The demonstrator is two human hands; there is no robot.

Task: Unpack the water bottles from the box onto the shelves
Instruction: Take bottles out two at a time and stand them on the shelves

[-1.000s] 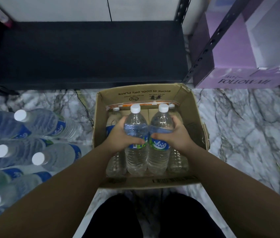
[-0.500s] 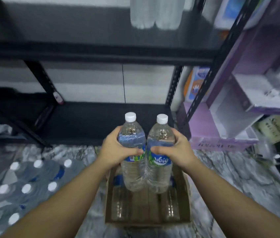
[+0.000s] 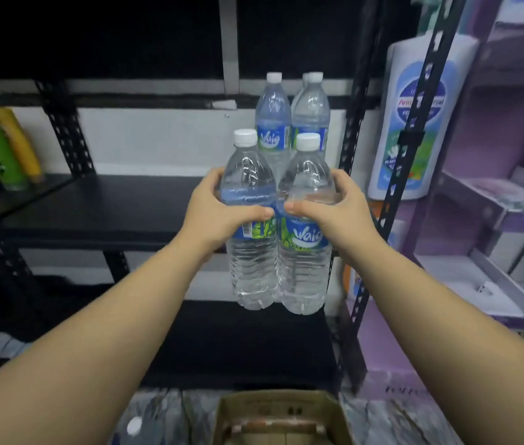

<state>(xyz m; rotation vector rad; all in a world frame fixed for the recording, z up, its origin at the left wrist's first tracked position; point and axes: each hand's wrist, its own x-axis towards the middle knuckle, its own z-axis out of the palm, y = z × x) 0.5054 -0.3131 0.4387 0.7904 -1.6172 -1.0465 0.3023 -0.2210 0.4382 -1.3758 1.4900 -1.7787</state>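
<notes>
A: Where are the two bottles?
B: In front of the black shelf [image 3: 100, 203]; left hand [image 3: 219, 213] grasps the left bottle [image 3: 251, 261]; right hand [image 3: 340, 216] grasps the right bottle [image 3: 305, 268]; both upright, touching.

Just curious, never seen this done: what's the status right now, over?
Left hand grips one bottle, right hand another. Both upright, in the air before the shelf. Bottles already shelved stand behind.

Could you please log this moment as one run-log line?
left hand: grips left bottle | right hand: grips right bottle | both in air before shelf | box below
</notes>
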